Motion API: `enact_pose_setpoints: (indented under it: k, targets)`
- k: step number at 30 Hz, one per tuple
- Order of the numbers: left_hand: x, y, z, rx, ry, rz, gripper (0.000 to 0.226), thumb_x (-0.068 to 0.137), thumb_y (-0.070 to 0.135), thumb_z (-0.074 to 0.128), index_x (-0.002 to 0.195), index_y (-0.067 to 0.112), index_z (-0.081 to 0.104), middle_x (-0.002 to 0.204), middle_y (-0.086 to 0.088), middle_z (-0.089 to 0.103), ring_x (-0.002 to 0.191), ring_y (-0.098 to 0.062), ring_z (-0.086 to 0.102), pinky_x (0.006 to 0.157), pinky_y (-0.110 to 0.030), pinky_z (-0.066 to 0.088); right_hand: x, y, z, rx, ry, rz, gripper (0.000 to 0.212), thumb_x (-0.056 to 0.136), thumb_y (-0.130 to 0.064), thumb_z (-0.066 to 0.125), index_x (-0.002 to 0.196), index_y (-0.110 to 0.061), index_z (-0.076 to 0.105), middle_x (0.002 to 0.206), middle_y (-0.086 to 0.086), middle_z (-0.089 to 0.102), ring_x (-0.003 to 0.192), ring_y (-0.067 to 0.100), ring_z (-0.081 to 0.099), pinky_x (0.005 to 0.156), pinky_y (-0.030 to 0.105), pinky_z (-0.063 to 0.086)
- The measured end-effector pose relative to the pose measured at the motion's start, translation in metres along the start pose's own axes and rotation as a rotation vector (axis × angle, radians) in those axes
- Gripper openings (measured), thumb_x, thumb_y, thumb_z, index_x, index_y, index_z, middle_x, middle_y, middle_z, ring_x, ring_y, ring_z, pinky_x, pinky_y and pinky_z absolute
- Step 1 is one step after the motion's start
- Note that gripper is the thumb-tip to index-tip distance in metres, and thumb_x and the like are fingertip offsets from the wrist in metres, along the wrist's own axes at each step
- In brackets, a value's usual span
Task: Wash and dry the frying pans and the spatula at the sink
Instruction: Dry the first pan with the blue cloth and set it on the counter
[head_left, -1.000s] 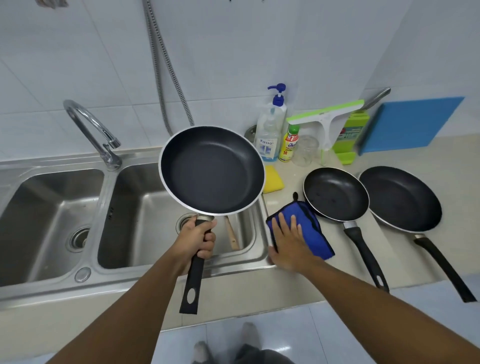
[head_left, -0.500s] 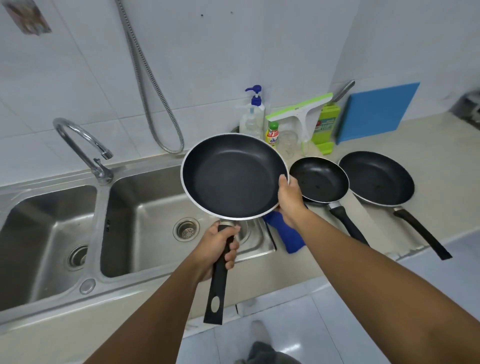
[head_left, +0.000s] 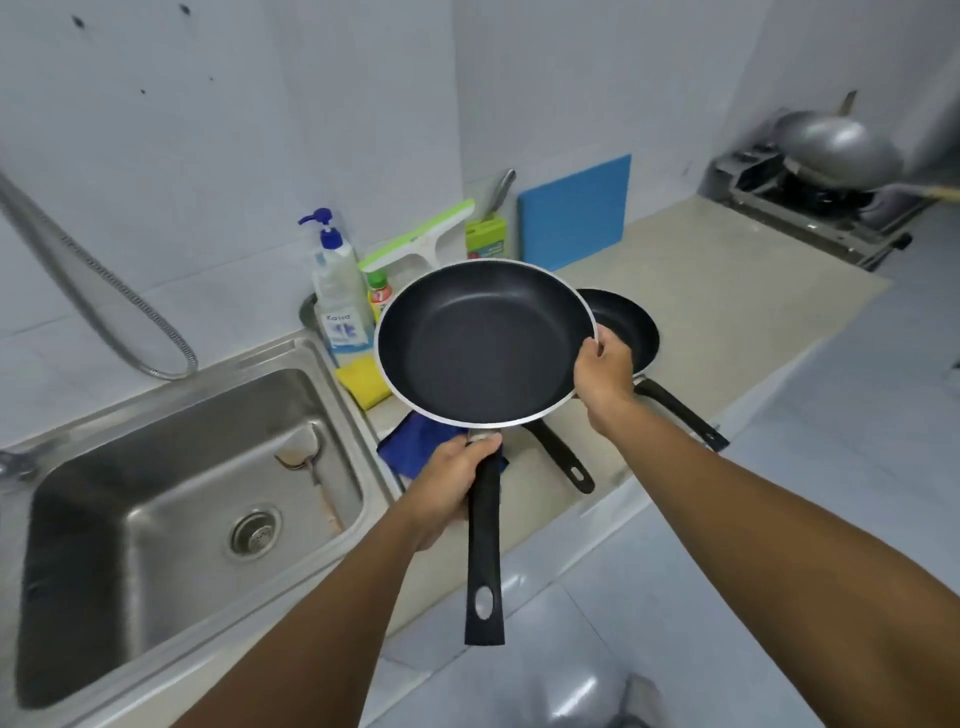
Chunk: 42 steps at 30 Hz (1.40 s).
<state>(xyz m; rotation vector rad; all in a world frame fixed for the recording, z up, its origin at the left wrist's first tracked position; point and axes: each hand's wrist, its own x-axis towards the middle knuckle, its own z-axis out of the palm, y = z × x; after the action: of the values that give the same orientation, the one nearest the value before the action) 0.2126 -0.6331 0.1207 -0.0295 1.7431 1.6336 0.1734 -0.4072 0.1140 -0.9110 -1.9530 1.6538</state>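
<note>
I hold a black frying pan (head_left: 483, 343) with a silver rim over the counter, right of the sink (head_left: 171, 499). My left hand (head_left: 452, 483) grips its black handle near the pan body. My right hand (head_left: 605, 371) pinches the pan's right rim. Behind it a second black pan (head_left: 631, 327) lies on the counter, mostly hidden. The handle (head_left: 563, 457) of another pan sticks out below the held pan. A blue cloth (head_left: 415, 447) lies under my left hand. A spatula (head_left: 311, 467) leans inside the sink basin.
A soap pump bottle (head_left: 337, 291), a small bottle (head_left: 379, 293), a yellow sponge (head_left: 363, 384), a green-edged squeegee (head_left: 421, 239), a green box (head_left: 485, 236) and a blue board (head_left: 574, 210) stand by the wall. A wok (head_left: 836, 145) sits on the stove at far right.
The held pan has moved right, from above the sink to over the counter and the other pans. My right hand left the blue cloth and took the pan's rim. The view swung right.
</note>
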Motion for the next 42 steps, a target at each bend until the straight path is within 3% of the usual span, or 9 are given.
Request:
enact_pose_setpoints:
  k: [3,8,12,18,22,27,33,38,42]
  targets:
    - [0.033,0.011,0.051,0.022,-0.023,0.002,0.019,0.103,0.031,0.058,0.094,0.015,0.060,0.068,-0.005,0.055,0.064,-0.022,0.057,0.075,-0.053,0.058,0.038,0.011,-0.049,0.018,0.046,0.045,0.035,0.097,-0.014,0.036,0.109,-0.025,0.066,0.108,0.000,0.069,0.100,0.022,0.065,0.092,0.040,0.056]
    - [0.101,0.031,0.167,0.041,-0.030,-0.016,0.021,0.103,0.029,0.061,0.096,0.010,0.056,0.083,-0.016,0.054,0.058,-0.025,0.057,0.048,-0.037,0.057,0.124,0.033,-0.151,0.056,0.133,0.146,0.038,0.097,-0.017,0.035,0.119,-0.027,0.065,0.115,0.000,0.069,0.104,0.024,0.066,0.093,0.043,0.058]
    - [0.141,0.046,0.250,0.038,-0.040,-0.058,0.031,0.101,0.032,0.065,0.110,0.003,0.064,0.079,-0.011,0.058,0.067,-0.025,0.061,0.060,-0.042,0.062,0.180,0.043,-0.222,0.106,0.141,0.231,0.043,0.102,-0.016,0.037,0.139,-0.029,0.056,0.127,-0.003,0.065,0.109,0.024,0.065,0.093,0.046,0.058]
    - [0.210,0.053,0.341,0.056,-0.073,-0.088,0.035,0.107,0.032,0.056,0.111,-0.003,0.062,0.089,-0.020,0.066,0.061,-0.029,0.065,0.064,-0.045,0.064,0.257,0.065,-0.295,0.168,0.176,0.300,0.042,0.103,-0.015,0.042,0.137,-0.032,0.058,0.124,-0.007,0.067,0.103,0.020,0.066,0.085,0.044,0.062]
    - [0.262,0.052,0.376,0.132,-0.085,-0.138,0.035,0.108,0.034,0.052,0.108,0.001,0.063,0.091,-0.015,0.072,0.060,-0.028,0.067,0.051,-0.029,0.057,0.306,0.082,-0.320,0.195,0.194,0.337,0.039,0.104,-0.015,0.045,0.134,-0.033,0.061,0.124,-0.006,0.066,0.106,0.023,0.066,0.085,0.046,0.061]
    - [0.338,0.053,0.411,0.133,-0.098,-0.141,0.032,0.105,0.032,0.059,0.111,0.001,0.066,0.093,-0.015,0.076,0.076,-0.024,0.071,0.090,-0.052,0.061,0.376,0.102,-0.336,0.221,0.222,0.395,0.039,0.101,-0.011,0.047,0.130,-0.031,0.066,0.119,-0.006,0.069,0.105,0.023,0.067,0.087,0.044,0.061]
    - [0.412,0.063,0.452,0.184,-0.154,-0.187,0.027,0.104,0.032,0.059,0.110,0.006,0.066,0.101,-0.010,0.070,0.103,-0.035,0.072,0.090,-0.047,0.062,0.461,0.120,-0.347,0.234,0.194,0.434,0.043,0.100,-0.009,0.053,0.140,-0.025,0.058,0.131,-0.005,0.064,0.112,0.024,0.064,0.094,0.041,0.057]
    - [0.457,0.060,0.487,0.203,-0.074,-0.240,0.020,0.103,0.018,0.061,0.111,0.002,0.069,0.103,-0.012,0.071,0.092,-0.025,0.070,0.070,-0.031,0.062,0.523,0.140,-0.346,0.199,0.163,0.446,0.040,0.097,-0.003,0.053,0.129,-0.021,0.068,0.114,-0.008,0.071,0.104,0.020,0.068,0.082,0.030,0.060]
    - [0.494,0.059,0.519,0.183,0.042,-0.279,0.023,0.100,0.020,0.067,0.111,0.001,0.073,0.107,-0.015,0.076,0.096,-0.031,0.076,0.081,-0.042,0.065,0.576,0.155,-0.346,0.133,0.090,0.437,0.038,0.096,-0.003,0.052,0.124,-0.023,0.069,0.106,-0.010,0.070,0.100,0.019,0.068,0.084,0.031,0.059]
